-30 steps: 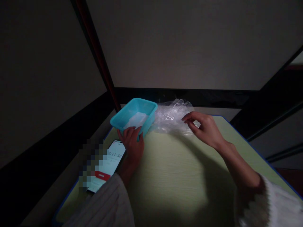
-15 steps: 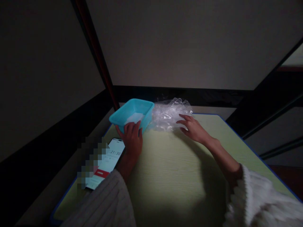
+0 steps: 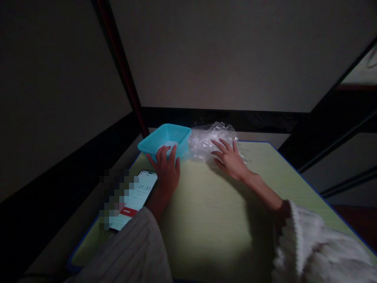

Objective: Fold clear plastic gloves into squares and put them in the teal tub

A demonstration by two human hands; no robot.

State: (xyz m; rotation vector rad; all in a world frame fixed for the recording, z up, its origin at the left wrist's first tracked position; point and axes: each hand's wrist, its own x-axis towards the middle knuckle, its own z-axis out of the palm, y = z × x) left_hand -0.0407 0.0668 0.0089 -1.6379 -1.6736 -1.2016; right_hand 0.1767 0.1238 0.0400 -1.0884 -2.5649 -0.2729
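Observation:
On the left, a turquoise plastic basket (image 3: 186, 144) holds something white (image 3: 173, 144), partly covered by my fingers. My left hand (image 3: 168, 169) is at its near rim, fingers apart and reaching over the edge; whether they touch the white thing I cannot tell. Beside the basket lies a crumpled clear plastic bag (image 3: 202, 143), its contents not discernible. My right hand (image 3: 232, 160) is spread open over the bag's right part, palm down, with the fingertips on or just above the film.
A phone (image 3: 137, 198) showing a running timer lies on the table's left side, near my left forearm. The pale yellow table (image 3: 206, 220) has a blue edge. Walls stand close behind it and to the left.
My right hand has moved left and spread further over the plastic bag. My left hand's fingers reach slightly farther over the basket rim. The view has shifted a little.

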